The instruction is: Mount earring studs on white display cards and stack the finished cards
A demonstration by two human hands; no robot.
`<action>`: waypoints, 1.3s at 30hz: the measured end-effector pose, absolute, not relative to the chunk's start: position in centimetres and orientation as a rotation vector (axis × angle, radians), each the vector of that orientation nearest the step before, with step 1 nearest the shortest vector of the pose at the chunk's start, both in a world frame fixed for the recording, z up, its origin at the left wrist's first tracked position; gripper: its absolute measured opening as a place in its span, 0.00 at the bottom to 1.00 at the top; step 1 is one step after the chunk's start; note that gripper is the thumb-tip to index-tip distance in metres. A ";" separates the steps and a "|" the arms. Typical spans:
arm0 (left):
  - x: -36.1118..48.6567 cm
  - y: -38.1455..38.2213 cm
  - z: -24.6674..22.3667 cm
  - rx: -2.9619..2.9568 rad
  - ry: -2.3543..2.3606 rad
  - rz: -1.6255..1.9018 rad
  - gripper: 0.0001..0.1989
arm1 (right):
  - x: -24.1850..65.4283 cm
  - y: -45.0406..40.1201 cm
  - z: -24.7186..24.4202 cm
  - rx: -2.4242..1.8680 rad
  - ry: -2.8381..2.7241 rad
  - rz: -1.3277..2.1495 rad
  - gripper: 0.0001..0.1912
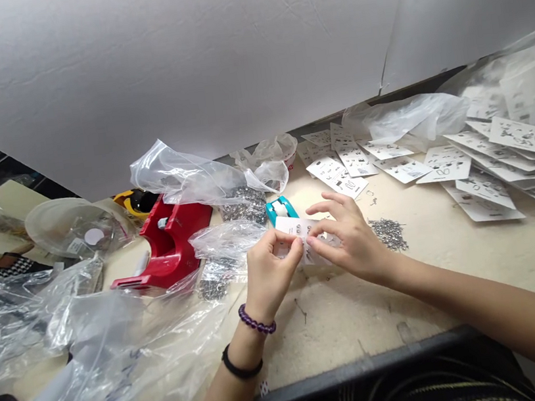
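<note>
A small white card [291,225] with rows of tiny metal jewelry pieces is held up over the table between both hands. My left hand [273,266] pinches it with thumb and forefinger. At the card's right part, the thumb and forefinger of my right hand [347,237] close on it, while the other fingers are raised apart; any tiny piece between them is too small to make out. Just behind the card is a teal tape dispenser [273,211]. A loose heap of small metal pieces [388,234] lies right of my right hand.
White cards with jewelry [486,163] lie in overlapping piles at the right. A red tape dispenser [169,247] stands left, among clear plastic bags [115,361]. Bagged metal pieces [244,205] lie behind my left hand. A white wall [227,53] rises behind the table.
</note>
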State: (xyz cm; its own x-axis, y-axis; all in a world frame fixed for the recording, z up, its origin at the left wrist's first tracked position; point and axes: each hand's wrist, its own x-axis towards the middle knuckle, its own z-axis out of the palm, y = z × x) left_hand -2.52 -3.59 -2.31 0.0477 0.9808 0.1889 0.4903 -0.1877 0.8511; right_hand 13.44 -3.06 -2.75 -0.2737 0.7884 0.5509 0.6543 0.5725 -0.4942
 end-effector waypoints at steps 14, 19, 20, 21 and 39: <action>-2.6 -3.9 -2.3 1.759 1.501 1.077 0.07 | 13.1 -3.2 -3.0 -1.186 -1.963 0.200 0.06; -2.6 -3.9 -2.3 1.775 1.502 1.084 0.07 | 13.0 -3.3 -3.1 -1.205 -1.973 0.228 0.06; -2.6 -3.9 -2.3 1.775 1.499 1.085 0.07 | 13.0 -3.3 -3.2 -1.205 -1.974 0.222 0.07; -2.6 -3.9 -2.3 1.772 1.496 1.088 0.07 | 13.0 -3.3 -3.2 -1.207 -1.975 0.216 0.07; -2.2 -4.0 -2.3 1.853 1.581 1.116 0.06 | 12.5 -3.2 -3.8 -1.310 -1.847 0.510 0.06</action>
State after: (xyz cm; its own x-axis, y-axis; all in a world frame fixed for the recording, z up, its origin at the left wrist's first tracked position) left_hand -2.22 -4.04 -2.28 0.0115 0.9592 0.2825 0.5872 -0.2352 0.7745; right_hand 12.52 -3.17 -3.78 -0.1459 0.9159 0.3739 0.5943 0.3833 -0.7070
